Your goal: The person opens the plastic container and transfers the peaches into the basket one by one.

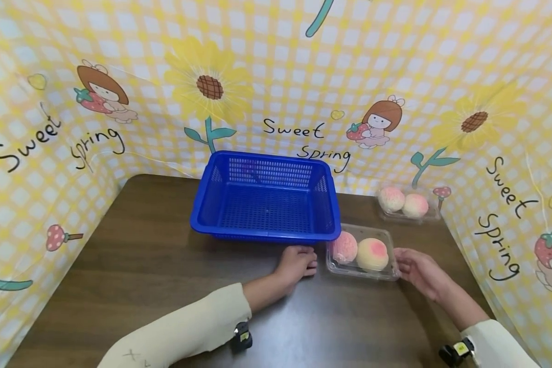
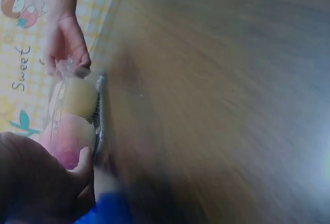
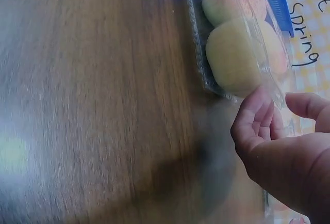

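A clear plastic clamshell box (image 1: 386, 232) with two pink-and-cream peaches (image 1: 372, 254) inside lies on the table, beside the front right corner of a blue plastic basket (image 1: 264, 236). My right hand (image 1: 420, 271) is at the box's right end, fingertips at its edge. In the right wrist view the thumb stands apart from the bent fingers (image 3: 251, 118). To the left of the box, just below the basket's rim, is my left hand (image 1: 296, 265), its fingers loosely bent. The head view shows a small gap between this hand and the box.
A second clear box (image 1: 434, 212) with two peaches stands at the back right of the brown table (image 1: 165, 266). Yellow checked cloth (image 1: 267, 76) with printed figures and flowers rises along the table's back and sides.
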{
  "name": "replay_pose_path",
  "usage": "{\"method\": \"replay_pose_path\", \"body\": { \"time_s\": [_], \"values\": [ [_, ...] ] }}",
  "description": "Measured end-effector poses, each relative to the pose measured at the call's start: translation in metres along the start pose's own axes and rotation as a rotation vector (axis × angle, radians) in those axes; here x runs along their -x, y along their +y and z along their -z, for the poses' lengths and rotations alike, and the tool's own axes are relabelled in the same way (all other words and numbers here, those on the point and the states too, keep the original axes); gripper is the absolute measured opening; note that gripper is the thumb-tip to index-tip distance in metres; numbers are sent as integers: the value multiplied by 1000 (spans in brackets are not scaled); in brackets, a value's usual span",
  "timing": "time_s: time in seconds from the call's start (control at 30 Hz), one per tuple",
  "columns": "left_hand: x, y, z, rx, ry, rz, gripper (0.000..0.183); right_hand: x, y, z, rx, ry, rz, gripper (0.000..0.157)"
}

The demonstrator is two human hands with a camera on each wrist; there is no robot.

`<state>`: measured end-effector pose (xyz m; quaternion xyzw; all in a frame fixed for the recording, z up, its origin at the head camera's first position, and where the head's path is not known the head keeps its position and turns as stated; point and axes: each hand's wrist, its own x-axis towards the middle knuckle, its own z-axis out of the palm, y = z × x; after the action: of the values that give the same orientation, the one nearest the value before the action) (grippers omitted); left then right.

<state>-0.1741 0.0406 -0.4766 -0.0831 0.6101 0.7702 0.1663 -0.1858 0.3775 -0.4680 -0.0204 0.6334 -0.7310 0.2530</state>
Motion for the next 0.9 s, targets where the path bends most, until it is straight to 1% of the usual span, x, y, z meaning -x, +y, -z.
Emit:
{"method": "replay_pose_path", "body": {
  "time_s": [0.1,0.2,0.23,0.3,0.4,0.57,0.73,0.9],
  "values": [
    [-9,-2,-7,55,21,48,25,-3,0,1,-34,-10,-18,31],
    [-15,-4,-14,102,14,86,21,-3,0,0,-41,10,-32,29],
    [-16,-5,-16,115,8,90,21,-3,0,0,-45,14,-34,29],
    [-18,-7,-19,135,5,88,20,-4,1,1,-54,16,-35,29],
    [-20,-8,-24,144,23,85,20,-4,1,2,-64,8,-39,29],
    [-21,-4,-27,147,54,84,20,-6,2,3,-58,6,-52,29],
    [-21,-2,-28,140,33,72,19,-7,1,4,-53,10,-54,30],
    [-20,0,-26,122,-11,82,17,-4,0,6,-49,-12,-61,32]
  ]
}}
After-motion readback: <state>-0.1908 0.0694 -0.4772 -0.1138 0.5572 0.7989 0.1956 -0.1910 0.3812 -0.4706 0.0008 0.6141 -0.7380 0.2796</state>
